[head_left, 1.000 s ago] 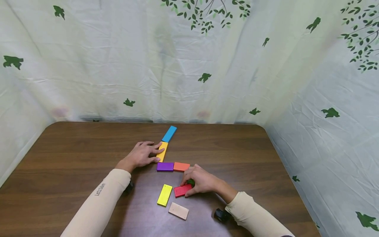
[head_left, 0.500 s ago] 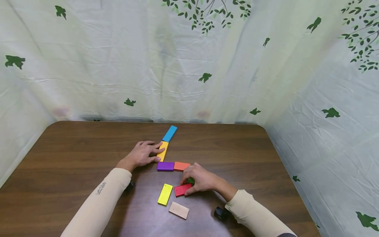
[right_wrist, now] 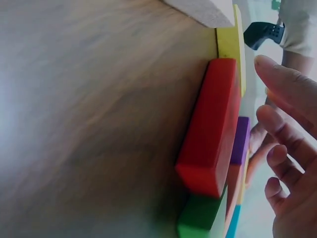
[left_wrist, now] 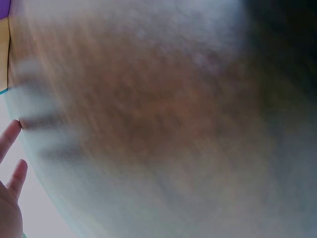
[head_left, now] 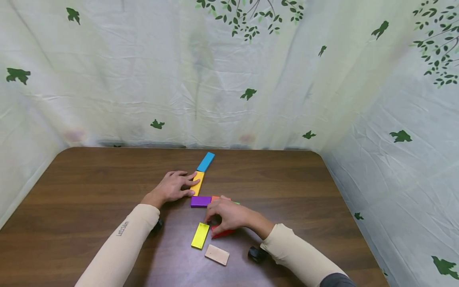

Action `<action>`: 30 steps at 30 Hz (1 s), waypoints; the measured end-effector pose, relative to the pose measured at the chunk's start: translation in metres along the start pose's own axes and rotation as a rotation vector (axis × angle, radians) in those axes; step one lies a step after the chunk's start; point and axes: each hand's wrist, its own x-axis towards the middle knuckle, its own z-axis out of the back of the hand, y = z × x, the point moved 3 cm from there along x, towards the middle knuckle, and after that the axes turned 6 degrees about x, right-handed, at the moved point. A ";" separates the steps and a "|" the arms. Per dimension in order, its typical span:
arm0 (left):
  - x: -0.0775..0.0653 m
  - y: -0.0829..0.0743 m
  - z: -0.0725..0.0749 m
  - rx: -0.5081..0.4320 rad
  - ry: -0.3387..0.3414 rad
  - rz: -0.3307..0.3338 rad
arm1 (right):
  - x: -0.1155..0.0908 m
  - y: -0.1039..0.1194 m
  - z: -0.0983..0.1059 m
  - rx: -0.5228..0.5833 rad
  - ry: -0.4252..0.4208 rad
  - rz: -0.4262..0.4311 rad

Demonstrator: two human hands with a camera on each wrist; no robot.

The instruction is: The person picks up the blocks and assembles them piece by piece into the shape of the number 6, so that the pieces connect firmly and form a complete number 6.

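Note:
My left hand (head_left: 172,186) rests its fingertips on an amber block (head_left: 199,184), its fingers spread. A blue block (head_left: 206,162) continues from that block's far end. Nearer, a purple block (head_left: 201,202) lies end to end with an orange block (head_left: 215,198), partly covered by my right hand (head_left: 229,213). That hand hovers over a red block (right_wrist: 210,124), thumb and fingers parted with nothing between them. Its fingertips come close to a yellow block (head_left: 200,236). Beside the red block, a green block (right_wrist: 200,218) is mostly hidden in the head view.
A plain wooden block (head_left: 216,255) lies on the near side of the yellow one. All the blocks lie on a brown wooden table (head_left: 107,179). A leaf-printed white curtain (head_left: 143,79) hangs behind the table's far edge.
My right hand has left the green block's place and moved left, over the red block towards the yellow one. A bit of green now shows behind it. My left hand has stayed still.

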 end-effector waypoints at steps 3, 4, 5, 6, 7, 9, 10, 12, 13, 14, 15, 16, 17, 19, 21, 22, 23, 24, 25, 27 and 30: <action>-0.001 0.000 0.000 -0.003 -0.010 -0.012 | 0.007 0.004 -0.001 0.006 0.006 0.043; -0.001 -0.001 0.000 -0.006 -0.015 -0.015 | 0.009 0.005 -0.001 0.009 0.010 0.055; -0.001 -0.001 0.000 -0.009 -0.020 -0.019 | 0.011 0.005 -0.002 0.014 0.015 0.067; -0.001 0.000 0.000 -0.012 -0.022 -0.022 | 0.013 0.007 -0.003 0.019 0.022 0.078; -0.001 0.000 0.000 -0.009 -0.026 -0.026 | 0.015 0.007 -0.003 0.020 0.030 0.087; -0.001 0.000 -0.001 -0.009 -0.030 -0.027 | 0.019 0.009 -0.005 0.023 0.049 0.097; -0.001 0.000 -0.001 -0.008 -0.030 -0.026 | 0.021 0.009 -0.007 0.028 0.062 0.101; -0.001 0.001 -0.001 -0.002 -0.030 -0.026 | 0.024 0.010 -0.008 0.022 0.087 0.105; -0.002 0.001 -0.001 0.000 -0.029 -0.026 | 0.025 0.011 -0.009 0.021 0.101 0.104; -0.002 0.001 -0.001 -0.002 -0.028 -0.024 | 0.026 0.011 -0.010 0.021 0.114 0.104; -0.002 0.001 -0.001 0.001 -0.029 -0.025 | 0.028 0.012 -0.011 0.021 0.126 0.105; -0.002 0.001 0.000 0.003 -0.030 -0.026 | 0.028 0.012 -0.012 0.022 0.138 0.101; -0.002 0.001 0.000 0.004 -0.032 -0.028 | 0.029 0.012 -0.013 0.017 0.147 0.099; -0.002 0.001 0.000 0.003 -0.034 -0.029 | 0.030 0.012 -0.014 0.013 0.164 0.092; -0.001 0.001 0.000 -0.005 -0.034 -0.027 | 0.031 0.012 -0.014 0.013 0.178 0.093; -0.001 0.001 0.000 -0.002 -0.035 -0.029 | 0.032 0.013 -0.014 0.013 0.185 0.094; -0.001 0.001 0.000 -0.007 -0.034 -0.027 | 0.032 0.013 -0.014 0.012 0.191 0.095; -0.001 0.001 0.000 -0.013 -0.033 -0.025 | 0.032 0.013 -0.014 0.013 0.199 0.095; -0.001 0.000 0.000 -0.017 -0.033 -0.024 | 0.033 0.013 -0.015 0.016 0.206 0.096; -0.001 0.000 0.001 -0.017 -0.033 -0.024 | 0.033 0.013 -0.015 0.018 0.217 0.096; -0.002 0.000 0.000 -0.019 -0.032 -0.019 | 0.034 0.013 -0.016 0.023 0.225 0.092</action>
